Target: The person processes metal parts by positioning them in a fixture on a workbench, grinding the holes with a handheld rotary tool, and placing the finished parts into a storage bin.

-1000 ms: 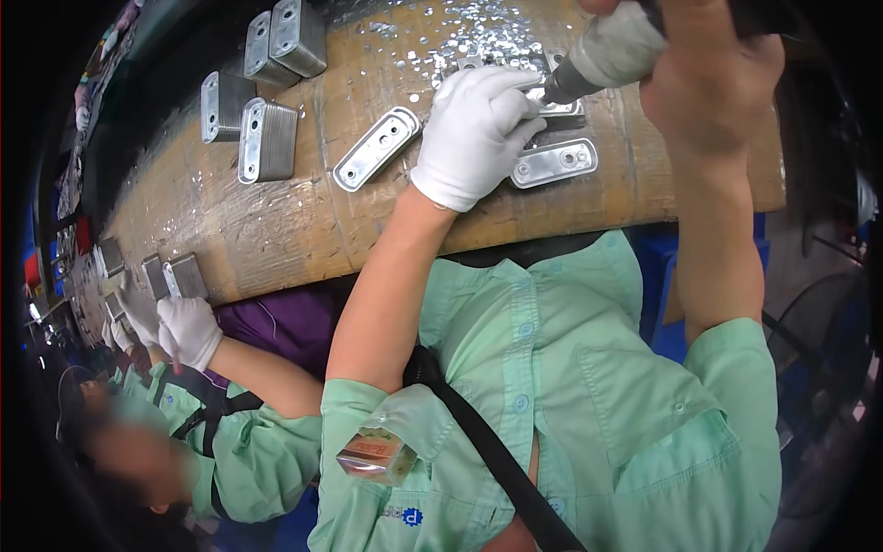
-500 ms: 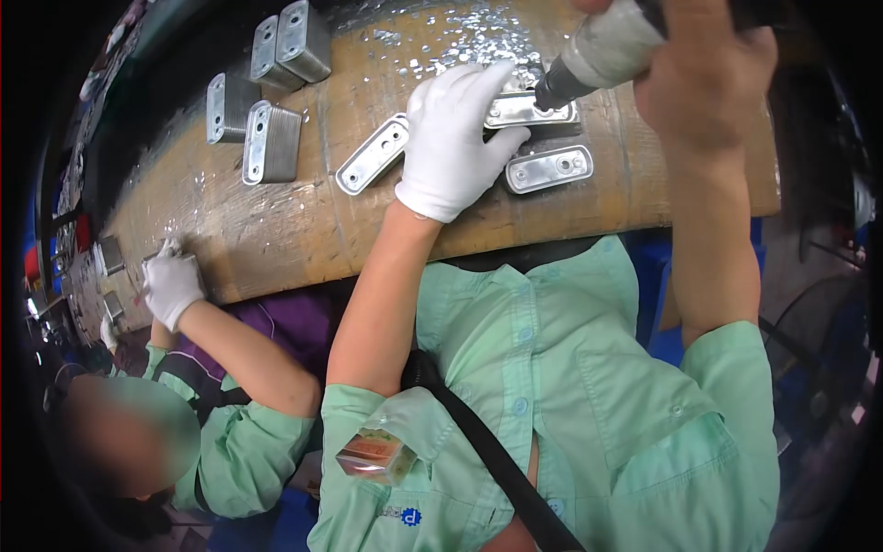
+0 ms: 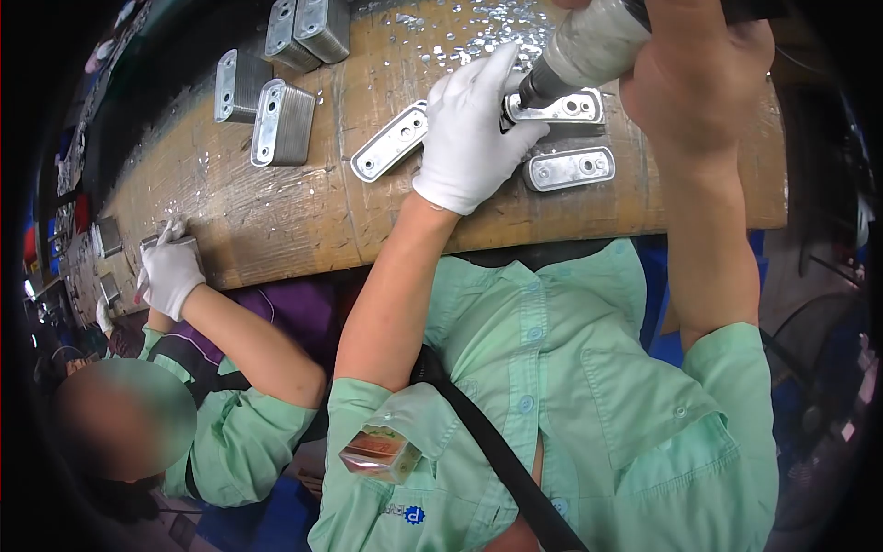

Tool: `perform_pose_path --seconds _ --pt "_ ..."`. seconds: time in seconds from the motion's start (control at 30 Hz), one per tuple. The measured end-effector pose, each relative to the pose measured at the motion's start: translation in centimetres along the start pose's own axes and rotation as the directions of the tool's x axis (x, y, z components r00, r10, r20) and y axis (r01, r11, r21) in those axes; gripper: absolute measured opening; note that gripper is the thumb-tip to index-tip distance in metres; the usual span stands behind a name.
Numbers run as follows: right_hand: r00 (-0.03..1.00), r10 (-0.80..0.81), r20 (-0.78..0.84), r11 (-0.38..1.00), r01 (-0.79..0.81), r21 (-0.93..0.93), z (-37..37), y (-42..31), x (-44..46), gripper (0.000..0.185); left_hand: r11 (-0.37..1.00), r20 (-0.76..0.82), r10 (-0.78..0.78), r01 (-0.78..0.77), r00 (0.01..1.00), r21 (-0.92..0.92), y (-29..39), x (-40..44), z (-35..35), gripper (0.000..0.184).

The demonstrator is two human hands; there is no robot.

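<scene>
My left hand (image 3: 474,138) wears a white glove. Its thumb and fingers span the left end of an oblong metal plate stack (image 3: 575,109), which has round ports in its top. A power drill (image 3: 593,46) with a pale wrapped body is gripped in my bare right hand (image 3: 694,87). Its dark chuck points down at the left end of the stack, and the tip is partly hidden by my glove. A similar metal piece (image 3: 391,143) lies angled to the left of my glove, partly covered. Another oblong piece (image 3: 570,169) lies just below the worked stack.
Several plate stacks (image 3: 282,124) stand at the table's (image 3: 368,212) far left. Bright metal chips (image 3: 441,37) are scattered at the back. On the left, a co-worker's gloved hand (image 3: 173,281) is at a small part by the table edge.
The drill tip has moved from the right port of the plate stack to its left end, beside my gloved fingers. The view has shifted slightly. The co-worker's fingers have moved a little.
</scene>
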State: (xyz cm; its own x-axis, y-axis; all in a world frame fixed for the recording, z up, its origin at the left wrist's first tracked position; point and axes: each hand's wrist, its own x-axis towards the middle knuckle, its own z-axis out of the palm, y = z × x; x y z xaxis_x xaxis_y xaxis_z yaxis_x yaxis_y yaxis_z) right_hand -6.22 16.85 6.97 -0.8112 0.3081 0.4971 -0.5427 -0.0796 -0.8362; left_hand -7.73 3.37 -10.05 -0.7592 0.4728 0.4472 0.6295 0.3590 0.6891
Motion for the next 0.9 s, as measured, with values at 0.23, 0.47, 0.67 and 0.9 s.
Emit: perform_pose_path --seconds 0.23,0.47,0.67,0.9 --pt "0.982 -0.083 0.171 0.996 0.076 0.044 -1.4 2.8 0.5 0.016 0.996 0.081 -0.088 0.085 0.993 0.041 0.4 0.5 0.0 0.085" --pt "0.998 -0.040 -0.046 0.996 0.043 0.072 -5.3 0.8 -0.7 0.022 0.993 0.084 0.017 -0.026 0.996 0.113 1.5 1.6 -0.8 0.077" --pt "0.968 -0.001 -0.253 0.993 -0.029 -0.116 -14.0 -2.3 -3.2 0.020 0.984 0.121 0.049 -0.068 0.991 0.162 2.0 1.8 -0.2 0.078" --pt "0.939 -0.049 -0.340 0.960 -0.050 -0.276 -16.6 0.4 -6.8 0.020 0.985 0.010 0.078 -0.078 0.997 0.151 2.0 1.3 -2.3 0.080"
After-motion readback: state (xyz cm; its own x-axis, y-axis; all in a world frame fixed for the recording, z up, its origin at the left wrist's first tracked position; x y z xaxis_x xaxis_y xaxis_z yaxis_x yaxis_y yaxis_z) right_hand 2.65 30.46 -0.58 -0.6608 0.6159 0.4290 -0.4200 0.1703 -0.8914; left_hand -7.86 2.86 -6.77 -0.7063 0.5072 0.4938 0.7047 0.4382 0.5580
